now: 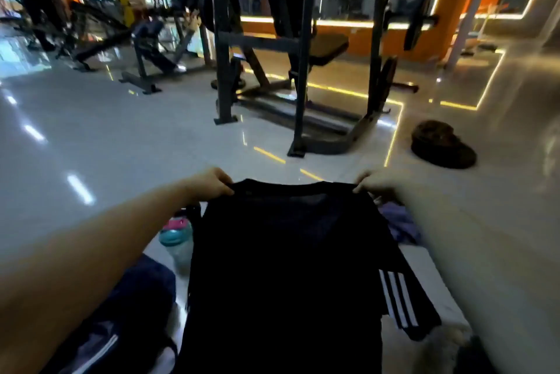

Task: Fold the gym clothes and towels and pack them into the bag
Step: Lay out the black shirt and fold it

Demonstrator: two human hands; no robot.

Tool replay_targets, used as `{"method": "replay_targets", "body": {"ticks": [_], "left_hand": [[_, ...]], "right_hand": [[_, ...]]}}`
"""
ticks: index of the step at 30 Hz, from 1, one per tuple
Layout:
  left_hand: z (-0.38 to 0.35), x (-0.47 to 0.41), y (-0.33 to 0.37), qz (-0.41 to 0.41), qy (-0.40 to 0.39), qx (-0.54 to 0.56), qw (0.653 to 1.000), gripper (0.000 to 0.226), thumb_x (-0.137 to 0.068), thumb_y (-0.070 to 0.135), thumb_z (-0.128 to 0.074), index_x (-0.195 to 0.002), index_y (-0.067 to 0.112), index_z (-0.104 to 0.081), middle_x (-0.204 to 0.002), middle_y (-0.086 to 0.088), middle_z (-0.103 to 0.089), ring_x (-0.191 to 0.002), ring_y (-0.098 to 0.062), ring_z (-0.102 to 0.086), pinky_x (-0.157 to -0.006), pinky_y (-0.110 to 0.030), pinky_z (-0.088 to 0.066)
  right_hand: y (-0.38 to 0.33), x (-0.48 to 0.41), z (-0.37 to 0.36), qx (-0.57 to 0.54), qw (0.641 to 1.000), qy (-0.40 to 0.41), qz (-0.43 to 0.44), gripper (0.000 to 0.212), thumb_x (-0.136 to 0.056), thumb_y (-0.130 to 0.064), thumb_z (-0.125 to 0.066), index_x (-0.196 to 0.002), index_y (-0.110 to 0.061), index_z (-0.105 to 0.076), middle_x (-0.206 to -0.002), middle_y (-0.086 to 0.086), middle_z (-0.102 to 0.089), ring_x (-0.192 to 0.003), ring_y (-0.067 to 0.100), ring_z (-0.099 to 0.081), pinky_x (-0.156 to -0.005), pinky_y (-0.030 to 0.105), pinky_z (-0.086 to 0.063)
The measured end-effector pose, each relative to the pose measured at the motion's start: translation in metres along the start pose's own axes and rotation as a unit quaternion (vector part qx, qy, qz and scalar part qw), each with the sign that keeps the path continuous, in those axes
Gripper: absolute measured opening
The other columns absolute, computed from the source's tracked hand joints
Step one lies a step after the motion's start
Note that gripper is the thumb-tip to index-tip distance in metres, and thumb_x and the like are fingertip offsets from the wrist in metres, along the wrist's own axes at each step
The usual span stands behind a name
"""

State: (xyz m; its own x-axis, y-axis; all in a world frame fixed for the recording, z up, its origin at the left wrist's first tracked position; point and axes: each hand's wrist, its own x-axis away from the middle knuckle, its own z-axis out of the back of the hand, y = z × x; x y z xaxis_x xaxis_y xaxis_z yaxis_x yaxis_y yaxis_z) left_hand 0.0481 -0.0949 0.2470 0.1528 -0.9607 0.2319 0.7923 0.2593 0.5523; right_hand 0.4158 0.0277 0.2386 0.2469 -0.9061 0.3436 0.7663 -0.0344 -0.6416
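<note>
**Black shirt held up by the shoulders, ready for its first fold**

The left hand (212,184) and the right hand (375,184) each pinch a top corner of the black shirt (288,252). Each grip is closed tight on the shoulder seam, fingers curled over the cloth. The hands are set well apart, so the top edge is stretched nearly straight and the body of the shirt hangs flat below them. That hold probably serves to let the cloth's own weight pull out creases and square it up before folding. A sleeve with white stripes (397,298) droops at the shirt's right side.

The shirt hangs in the air, clear of the floor (106,146), and nothing bears it but the two hands. Below it on the left lies a dark blue bag (133,298), most likely where the clothes are to go. Whether its mouth is open cannot be told. A teal bottle (177,234) with a pink cap stands on the floor just beside the bag. On the right a purple garment (400,222) lies crumpled and unfolded, partly hidden by the shirt.

By this, folding has barely begun. The shirt needs a flat surface or a mid-air fold in half next, and the loose sleeve may need tucking in first.
</note>
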Motion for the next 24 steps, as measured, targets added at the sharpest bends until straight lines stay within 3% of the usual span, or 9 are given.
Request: {"method": "replay_targets", "body": {"ticks": [2, 4, 6, 10, 13, 16, 20, 22, 24], "left_hand": [[-0.059, -0.031, -0.030, 0.014, 0.001, -0.029, 0.999, 0.017, -0.092, 0.012, -0.068, -0.108, 0.012, -0.075, -0.096, -0.007, -0.072, -0.086, -0.019, -0.066, -0.072, -0.021, -0.053], [-0.102, -0.053, -0.054, 0.019, -0.013, -0.033, 0.999, 0.015, -0.091, 0.013, -0.067, -0.103, 0.013, -0.076, -0.099, -0.008, -0.075, -0.095, -0.025, -0.069, -0.085, -0.034, -0.055], [-0.126, -0.070, -0.070, 0.013, -0.017, -0.038, 0.999, 0.015, -0.094, 0.016, -0.063, -0.104, 0.017, -0.074, -0.099, -0.004, -0.073, -0.097, -0.024, -0.069, -0.086, -0.034, -0.054], [-0.140, -0.107, -0.078, -0.016, 0.005, -0.039, 0.999, 0.017, -0.096, 0.017, -0.060, -0.108, 0.023, -0.071, -0.097, 0.005, -0.068, -0.093, -0.019, -0.066, -0.082, -0.031, -0.050], [-0.143, -0.146, -0.078, -0.032, 0.016, -0.023, 0.999, 0.016, -0.096, 0.017, -0.061, -0.105, 0.026, -0.070, -0.098, 0.003, -0.071, -0.091, -0.021, -0.068, -0.076, -0.029, -0.048], [-0.149, -0.183, -0.077, -0.042, 0.046, -0.019, 0.998, 0.021, -0.095, 0.023, -0.065, -0.115, 0.021, -0.070, -0.111, -0.004, -0.071, -0.103, -0.026, -0.066, -0.084, -0.031, -0.048], [-0.171, -0.192, -0.082, 0.002, 0.100, -0.069, 0.993, 0.053, -0.091, 0.040, -0.070, -0.136, 0.019, -0.053, -0.131, -0.012, -0.053, -0.122, -0.034, -0.052, -0.101, -0.048, -0.047], [-0.188, -0.168, -0.095, 0.011, 0.100, -0.046, 0.994, 0.041, -0.091, 0.035, -0.068, -0.127, 0.017, -0.056, -0.123, -0.012, -0.055, -0.112, -0.033, -0.056, -0.093, -0.048, -0.051], [-0.210, -0.128, -0.115, 0.013, 0.059, -0.027, 0.998, 0.022, -0.092, 0.033, -0.066, -0.109, 0.019, -0.061, -0.104, -0.004, -0.061, -0.093, -0.027, -0.063, -0.080, -0.043, -0.054]], "right_hand": [[0.037, -0.035, -0.044, 0.081, 0.996, 0.022, 0.032, 0.018, -0.088, 0.003, -0.064, -0.072, -0.006, -0.067, -0.063, 0.011, -0.059, -0.062, 0.018, -0.052, -0.047, 0.020, -0.034], [0.066, -0.055, -0.075, 0.084, 0.996, 0.023, 0.034, 0.024, -0.083, 0.008, -0.059, -0.063, -0.005, -0.063, -0.059, 0.009, -0.055, -0.061, 0.019, -0.049, -0.047, 0.020, -0.032], [0.090, -0.070, -0.090, 0.075, 0.996, 0.035, 0.038, 0.019, -0.080, 0.007, -0.058, -0.063, 0.001, -0.064, -0.055, 0.006, -0.051, -0.058, 0.018, -0.046, -0.052, 0.028, -0.034], [0.105, -0.094, -0.088, 0.031, 0.999, 0.020, 0.022, 0.013, -0.086, 0.004, -0.063, -0.075, 0.003, -0.071, -0.048, -0.002, -0.053, -0.051, 0.015, -0.043, -0.052, 0.027, -0.033], [0.097, -0.125, -0.079, 0.058, 0.998, 0.019, 0.011, 0.010, -0.088, 0.002, -0.064, -0.084, 0.002, -0.073, -0.064, 0.014, -0.060, -0.054, 0.021, -0.049, -0.053, 0.028, -0.037], [0.094, -0.158, -0.077, 0.097, 0.992, 0.076, 0.001, 0.014, -0.087, 0.000, -0.058, -0.078, -0.001, -0.069, -0.077, 0.021, -0.065, -0.072, 0.029, -0.058, -0.061, 0.032, -0.037], [0.104, -0.168, -0.109, 0.142, 0.979, 0.141, -0.021, 0.035, -0.090, -0.012, -0.055, -0.124, -0.005, -0.058, -0.124, 0.022, -0.062, -0.108, 0.042, -0.060, -0.080, 0.038, -0.048], [0.113, -0.152, -0.136, 0.143, 0.981, 0.125, -0.048, 0.039, -0.091, -0.014, -0.055, -0.128, -0.004, -0.053, -0.126, 0.022, -0.058, -0.107, 0.043, -0.058, -0.080, 0.044, -0.049], [0.131, -0.126, -0.166, 0.131, 0.982, 0.097, -0.094, 0.025, -0.089, -0.012, -0.055, -0.113, -0.003, -0.057, -0.109, 0.021, -0.063, -0.092, 0.040, -0.060, -0.071, 0.044, -0.048]]}}
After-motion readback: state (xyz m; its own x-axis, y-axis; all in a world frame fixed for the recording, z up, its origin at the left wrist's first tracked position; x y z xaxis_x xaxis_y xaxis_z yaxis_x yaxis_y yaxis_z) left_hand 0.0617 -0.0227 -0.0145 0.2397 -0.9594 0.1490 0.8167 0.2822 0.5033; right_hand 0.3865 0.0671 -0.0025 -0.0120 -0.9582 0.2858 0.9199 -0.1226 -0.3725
